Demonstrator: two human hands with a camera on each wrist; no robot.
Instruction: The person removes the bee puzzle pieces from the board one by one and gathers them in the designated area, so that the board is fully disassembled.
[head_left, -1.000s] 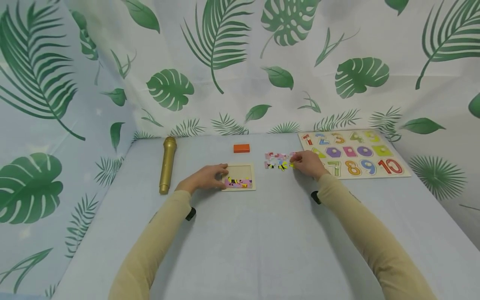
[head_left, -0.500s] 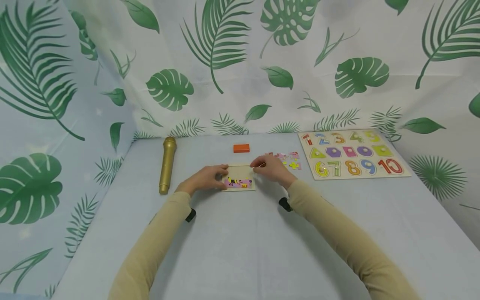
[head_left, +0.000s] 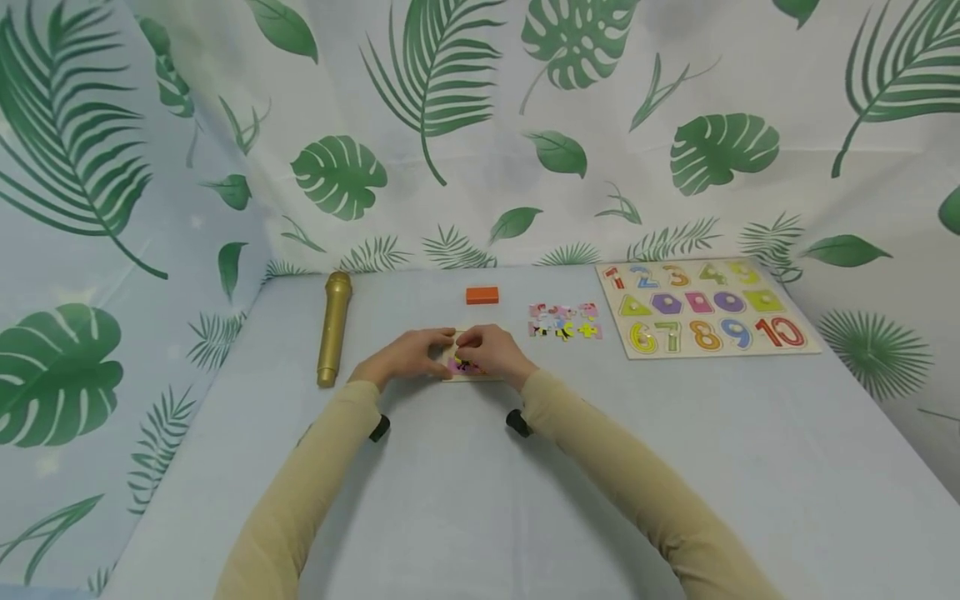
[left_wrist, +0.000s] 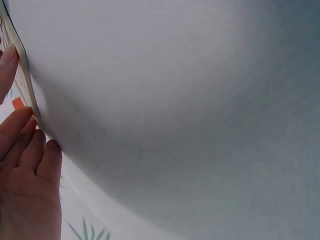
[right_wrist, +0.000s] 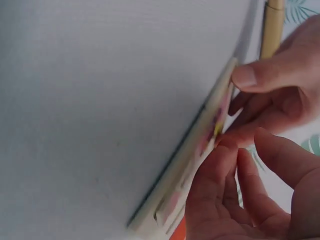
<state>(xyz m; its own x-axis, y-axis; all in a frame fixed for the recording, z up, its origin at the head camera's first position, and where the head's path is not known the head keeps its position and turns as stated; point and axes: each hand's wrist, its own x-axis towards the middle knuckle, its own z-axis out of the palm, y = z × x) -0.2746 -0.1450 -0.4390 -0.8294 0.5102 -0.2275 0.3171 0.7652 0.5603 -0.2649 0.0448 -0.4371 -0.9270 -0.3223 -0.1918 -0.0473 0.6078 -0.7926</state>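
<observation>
Far left: gold microphone-shaped cylinder lying lengthwise on the pale cloth-covered desk. Next, the left hand, beige sleeve behind it; grip parted wide, thumb at the near corner and fingers toward the far one, holding the left edge of a shallow pale-wood rectangular puzzle tray. Tray at mid-desk, pink, yellow and black pieces along its near side. Right hand over the tray, fingers bent; whether this grip has hold of a piece, cannot tell. Beyond the tray, apart from it, a small orange rectangular block. Then a cluster of loose pink-and-yellow jigsaw pieces. Far right, near the cluster: a pale rectangular board of coloured numbers and shapes.
</observation>
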